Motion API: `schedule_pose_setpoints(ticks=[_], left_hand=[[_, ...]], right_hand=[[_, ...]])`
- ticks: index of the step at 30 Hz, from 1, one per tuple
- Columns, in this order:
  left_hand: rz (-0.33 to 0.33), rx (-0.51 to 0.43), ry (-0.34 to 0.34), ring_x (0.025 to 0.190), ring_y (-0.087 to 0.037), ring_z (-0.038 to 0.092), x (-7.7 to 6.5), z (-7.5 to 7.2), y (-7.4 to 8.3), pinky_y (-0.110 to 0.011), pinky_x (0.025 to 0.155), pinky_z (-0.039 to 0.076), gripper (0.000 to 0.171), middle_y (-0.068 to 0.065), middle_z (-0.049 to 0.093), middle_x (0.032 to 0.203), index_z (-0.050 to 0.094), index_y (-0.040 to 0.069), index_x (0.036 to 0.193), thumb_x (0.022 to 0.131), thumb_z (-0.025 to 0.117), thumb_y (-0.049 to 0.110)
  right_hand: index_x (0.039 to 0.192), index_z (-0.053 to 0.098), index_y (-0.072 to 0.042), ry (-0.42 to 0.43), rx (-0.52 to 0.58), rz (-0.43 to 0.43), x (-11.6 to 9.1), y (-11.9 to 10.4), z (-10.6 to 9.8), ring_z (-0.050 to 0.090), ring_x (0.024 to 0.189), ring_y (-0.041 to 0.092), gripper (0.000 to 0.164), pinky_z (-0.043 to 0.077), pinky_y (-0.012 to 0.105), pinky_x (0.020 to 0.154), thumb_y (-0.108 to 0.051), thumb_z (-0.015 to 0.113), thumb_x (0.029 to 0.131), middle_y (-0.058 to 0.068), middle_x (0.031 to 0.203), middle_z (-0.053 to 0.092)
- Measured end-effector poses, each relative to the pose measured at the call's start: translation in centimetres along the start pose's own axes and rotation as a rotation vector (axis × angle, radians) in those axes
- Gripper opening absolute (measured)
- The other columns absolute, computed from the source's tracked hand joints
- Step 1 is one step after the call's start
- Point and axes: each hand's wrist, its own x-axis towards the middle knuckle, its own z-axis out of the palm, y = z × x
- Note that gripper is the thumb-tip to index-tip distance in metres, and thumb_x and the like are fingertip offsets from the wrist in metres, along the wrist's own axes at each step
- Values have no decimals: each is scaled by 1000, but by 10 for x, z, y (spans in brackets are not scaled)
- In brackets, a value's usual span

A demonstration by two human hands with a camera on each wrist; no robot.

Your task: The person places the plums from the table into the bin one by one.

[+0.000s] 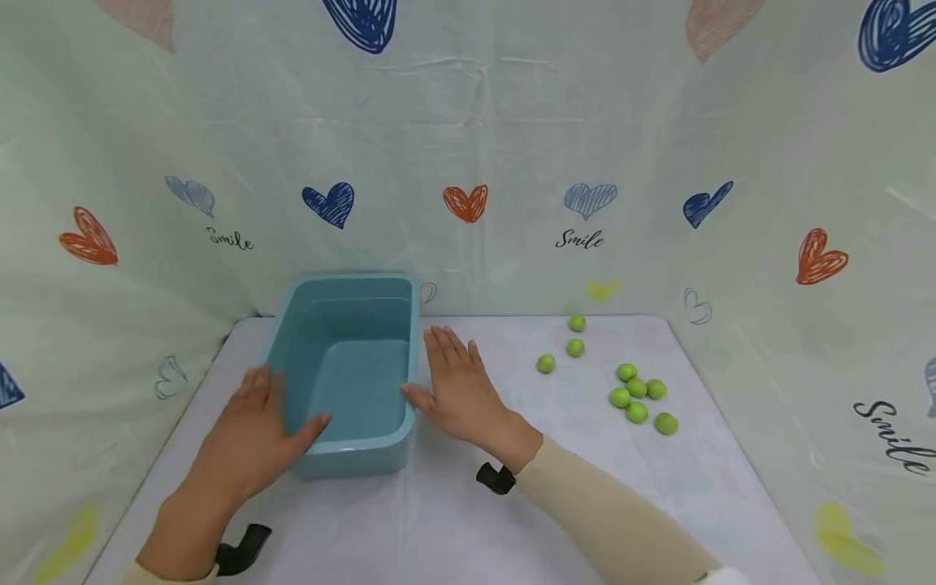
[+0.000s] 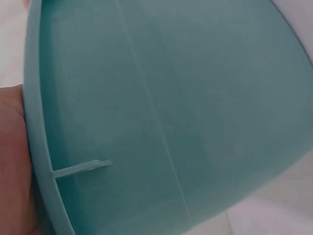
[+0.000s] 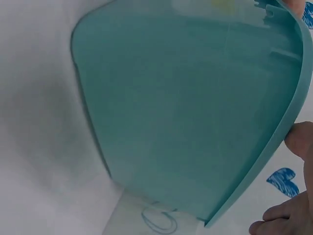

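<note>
A rectangular blue-green plastic bin (image 1: 369,390) stands upright on the table, its inside bare. At its left side is my left hand (image 1: 244,435), fingers straight and thumb spread out over the near left corner; the left wrist view shows that hand lying against the bin's rim (image 2: 36,117). Against the right wall, my right hand (image 1: 468,398) has its fingers extended forward and its thumb touching the rim. The right wrist view shows the bin's outer wall (image 3: 186,107) with the right thumb (image 3: 298,139) at the rim. Neither hand is curled around the bin.
Several small round green balls (image 1: 637,387) lie scattered on the right part of the white table (image 1: 475,520). A pale curtain (image 1: 526,146) printed with hearts and "Smile" hangs behind and at both sides, close to the bin's far end.
</note>
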Motion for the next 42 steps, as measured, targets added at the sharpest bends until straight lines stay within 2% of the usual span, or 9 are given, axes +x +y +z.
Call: schedule_pose_setpoints(ticks=[5, 9, 14, 18, 23, 28, 31, 37, 42], left_hand=[[104, -6, 28, 150, -63, 25, -3, 8, 41, -72, 117, 34, 108, -48, 28, 158, 35, -25, 149, 97, 63, 65], [163, -17, 39, 152, -60, 27, -11, 14, 71, -69, 119, 34, 102, -46, 32, 158, 38, -24, 149, 96, 68, 58], [172, -26, 5, 154, -58, 26, -28, 17, 102, -66, 122, 32, 102, -45, 31, 159, 36, -24, 150, 97, 69, 56], [189, -21, -5, 153, -57, 27, -38, 18, 117, -65, 122, 32, 99, -45, 32, 159, 36, -23, 150, 99, 66, 56], [212, -29, -50, 155, -57, 23, -36, 15, 119, -64, 123, 32, 98, -44, 29, 161, 34, -22, 152, 101, 64, 56], [217, -71, -114, 156, -56, 18, -20, 9, 107, -66, 122, 31, 95, -42, 20, 165, 28, -20, 156, 104, 61, 52], [233, -71, -124, 156, -56, 18, -10, 7, 96, -68, 121, 32, 91, -40, 18, 167, 27, -19, 157, 106, 60, 49], [284, -15, -75, 157, -54, 21, 14, 8, 81, -71, 121, 28, 81, -37, 23, 167, 27, -15, 159, 109, 57, 41], [273, 48, -39, 158, -52, 21, 31, 8, 81, -75, 123, 17, 79, -34, 26, 168, 28, -13, 160, 109, 55, 40]], right_hand=[[167, 17, 1, -6, -4, 86, -10, 21, -16, 15, 164, 35, 92, 16, 63, 129, -49, 62, 105, 19, 175, 18], [166, 19, 4, -5, -8, 138, -17, 38, -27, 16, 163, 38, 93, 19, 63, 129, -46, 66, 103, 22, 174, 20], [164, 22, 8, -15, 39, 146, -30, 56, -37, 16, 163, 38, 83, 21, 63, 128, -31, 64, 103, 24, 173, 22], [164, 24, 8, -23, 82, 122, -42, 65, -46, 16, 163, 35, 75, 28, 58, 127, -13, 58, 100, 23, 174, 21], [164, 21, 6, -52, 85, 116, -48, 71, -54, 15, 163, 35, 78, 34, 57, 124, -9, 56, 97, 21, 175, 18], [165, 21, 6, -63, 75, 115, -51, 71, -56, 17, 163, 34, 82, 35, 57, 124, -11, 61, 95, 20, 174, 19], [165, 22, 5, -79, 66, 103, -55, 69, -56, 18, 163, 34, 83, 34, 57, 124, -9, 63, 94, 20, 174, 20], [164, 28, 5, -52, 37, 93, -65, 65, -48, 22, 162, 35, 79, 36, 58, 123, -11, 63, 95, 19, 173, 27], [160, 35, 8, 17, -86, 114, -73, 67, -44, 26, 161, 38, 71, 30, 59, 126, -20, 57, 99, 23, 169, 33]])
